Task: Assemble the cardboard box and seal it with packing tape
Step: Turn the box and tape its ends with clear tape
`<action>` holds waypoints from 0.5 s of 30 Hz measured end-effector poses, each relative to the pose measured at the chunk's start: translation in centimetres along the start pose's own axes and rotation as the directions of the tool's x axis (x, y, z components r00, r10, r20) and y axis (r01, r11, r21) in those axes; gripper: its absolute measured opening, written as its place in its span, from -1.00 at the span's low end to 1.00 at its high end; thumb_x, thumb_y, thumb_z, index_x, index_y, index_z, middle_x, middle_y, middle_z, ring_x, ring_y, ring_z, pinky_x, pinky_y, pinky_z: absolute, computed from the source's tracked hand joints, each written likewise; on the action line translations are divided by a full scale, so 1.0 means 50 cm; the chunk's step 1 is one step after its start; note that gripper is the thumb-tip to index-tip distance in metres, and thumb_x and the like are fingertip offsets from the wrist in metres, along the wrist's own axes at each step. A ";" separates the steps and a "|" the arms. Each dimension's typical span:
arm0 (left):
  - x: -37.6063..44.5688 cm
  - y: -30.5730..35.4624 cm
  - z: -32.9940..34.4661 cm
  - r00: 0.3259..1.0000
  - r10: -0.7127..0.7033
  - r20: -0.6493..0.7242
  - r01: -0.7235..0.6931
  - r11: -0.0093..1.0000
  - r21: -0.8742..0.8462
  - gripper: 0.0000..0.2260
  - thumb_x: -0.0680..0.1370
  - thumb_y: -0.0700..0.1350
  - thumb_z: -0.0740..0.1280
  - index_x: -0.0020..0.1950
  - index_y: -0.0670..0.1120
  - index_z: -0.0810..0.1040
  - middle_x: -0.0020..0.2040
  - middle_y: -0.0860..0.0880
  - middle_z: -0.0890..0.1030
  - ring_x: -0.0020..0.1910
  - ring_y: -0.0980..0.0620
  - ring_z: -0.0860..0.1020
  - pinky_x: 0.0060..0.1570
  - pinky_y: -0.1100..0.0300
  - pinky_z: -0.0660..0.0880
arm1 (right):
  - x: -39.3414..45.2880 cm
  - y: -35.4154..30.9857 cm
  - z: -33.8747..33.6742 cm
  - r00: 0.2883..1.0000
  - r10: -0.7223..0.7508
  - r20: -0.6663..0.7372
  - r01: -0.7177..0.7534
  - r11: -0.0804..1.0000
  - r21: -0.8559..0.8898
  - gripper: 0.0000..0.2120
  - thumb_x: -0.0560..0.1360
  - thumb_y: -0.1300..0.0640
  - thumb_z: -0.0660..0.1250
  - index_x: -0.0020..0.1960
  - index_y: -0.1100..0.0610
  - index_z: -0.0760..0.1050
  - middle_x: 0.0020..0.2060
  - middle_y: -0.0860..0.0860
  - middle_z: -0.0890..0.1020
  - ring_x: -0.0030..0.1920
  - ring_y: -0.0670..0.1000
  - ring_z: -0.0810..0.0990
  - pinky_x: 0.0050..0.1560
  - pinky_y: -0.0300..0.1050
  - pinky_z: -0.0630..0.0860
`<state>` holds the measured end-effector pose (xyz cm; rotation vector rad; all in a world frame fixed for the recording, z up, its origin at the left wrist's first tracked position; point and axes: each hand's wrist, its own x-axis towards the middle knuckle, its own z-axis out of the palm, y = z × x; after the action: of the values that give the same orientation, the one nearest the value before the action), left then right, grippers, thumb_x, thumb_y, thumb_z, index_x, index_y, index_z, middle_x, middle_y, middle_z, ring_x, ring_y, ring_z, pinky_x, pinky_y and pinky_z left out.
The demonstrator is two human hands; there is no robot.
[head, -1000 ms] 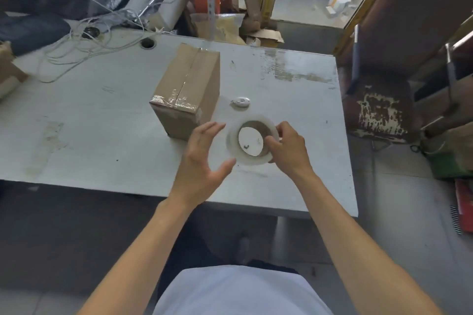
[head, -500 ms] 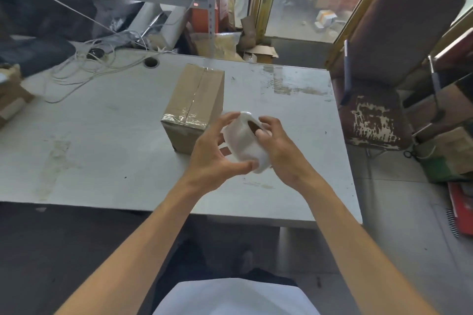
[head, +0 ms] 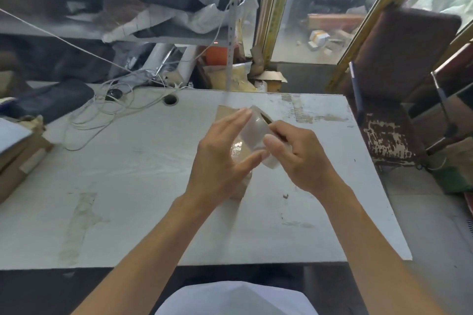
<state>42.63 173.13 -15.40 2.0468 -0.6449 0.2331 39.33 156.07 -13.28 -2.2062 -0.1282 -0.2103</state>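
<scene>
A roll of clear packing tape (head: 256, 133) is held up between both hands above the white table (head: 128, 174). My right hand (head: 297, 156) grips its right side, thumb on the outer face. My left hand (head: 222, 158) touches its left side with fingers stretched out along it and the thumb under it. The brown cardboard box (head: 227, 112) stands on the table behind my hands; only its far top edge, a taped patch and a lower corner show.
Tangled white cables (head: 110, 107) and a round cable hole (head: 170, 100) lie at the table's back left. Flat cardboard (head: 18, 158) sits at the left edge. A worn brown chair (head: 389, 120) stands to the right. Cluttered shelves rise behind the table.
The tape roll was lifted and turned on edge, and my left hand came onto it. The view moved in, so my hands now cover most of the box.
</scene>
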 end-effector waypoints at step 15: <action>0.089 -0.037 0.023 0.960 -0.094 0.265 0.132 0.983 -0.130 -0.01 0.33 0.14 0.61 0.60 0.00 0.13 0.35 0.01 0.49 0.26 0.09 0.50 0.20 0.33 0.46 | 0.079 0.023 -0.029 0.990 0.036 0.136 -0.068 0.970 0.234 -0.75 0.42 0.00 0.25 -0.05 0.14 0.56 -0.26 0.11 0.57 -0.26 0.16 0.52 -0.30 0.08 0.42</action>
<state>47.25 171.37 -15.57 1.9799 -0.6789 -0.1469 43.27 154.29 -12.57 -1.9796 -0.1591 -0.0183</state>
